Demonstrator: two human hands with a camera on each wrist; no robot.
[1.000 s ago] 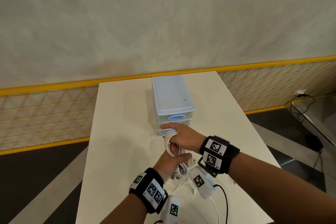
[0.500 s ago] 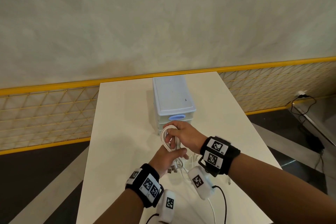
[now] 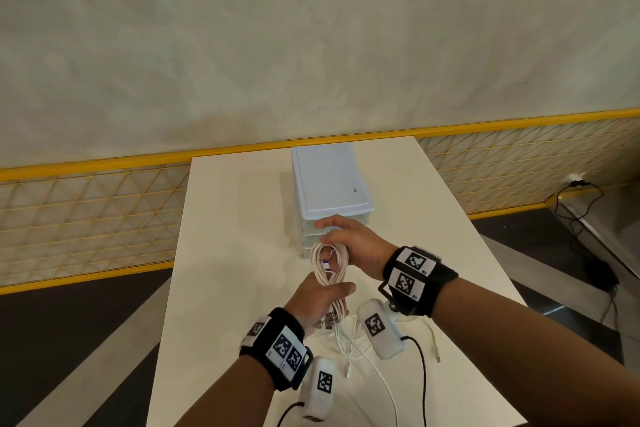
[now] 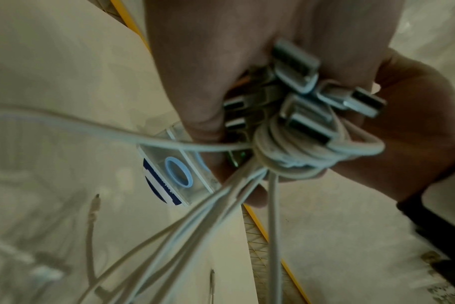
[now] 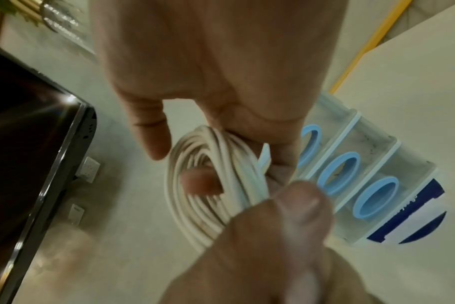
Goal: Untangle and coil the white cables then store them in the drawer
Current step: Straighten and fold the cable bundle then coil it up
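A coil of white cables hangs in front of the small drawer unit on the white table. My left hand grips the coil's lower end, where several USB plugs bunch against the wound cable. My right hand holds the coil's top loop, a finger hooked through it, its fingertips at the top drawer's front. Three shut drawers with blue ring handles show beside the hand. Loose cable tails trail onto the table.
Wrist camera pods with black leads hang under both wrists. One loose cable end lies at the right. The table is narrow, with dark floor on both sides, a yellow mesh railing behind, and a dark screen in the right wrist view.
Both hands have raised the coil toward the drawer unit. My right hand climbed from the lower drawers to the top drawer's front, covering its handle.
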